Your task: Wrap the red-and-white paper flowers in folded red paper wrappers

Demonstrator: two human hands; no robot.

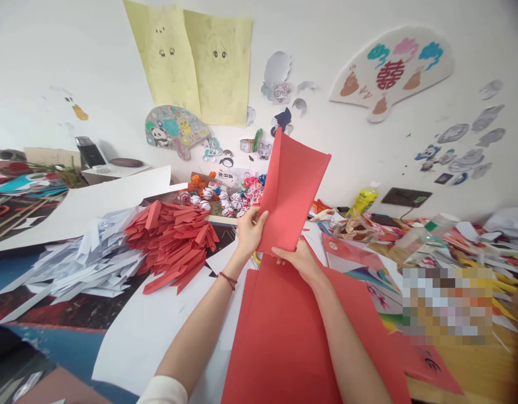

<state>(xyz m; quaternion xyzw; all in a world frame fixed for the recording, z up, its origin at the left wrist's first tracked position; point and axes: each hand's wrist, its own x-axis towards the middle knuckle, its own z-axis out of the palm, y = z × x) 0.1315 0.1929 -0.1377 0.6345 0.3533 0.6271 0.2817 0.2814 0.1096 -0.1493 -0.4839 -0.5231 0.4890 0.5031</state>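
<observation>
Both hands hold up a folded sheet of red paper (294,191) above the table. My left hand (251,229) pinches its left edge, thumb in front and fingers curled. Around the lower right corner closes my right hand (298,258), its thumb across the front and the other fingers partly hidden behind. Large sheets of red paper (279,336) lie beneath my forearms. To the left sit a heap of folded red paper strips (172,238) and a heap of folded white paper strips (94,252).
White paper (149,336) covers the table at left front. Small paper flowers (229,199) stand by the wall. A yellow bottle (363,199), a clear plastic bottle (422,233) and paper scraps crowd the right side. A black cup (89,152) stands far left.
</observation>
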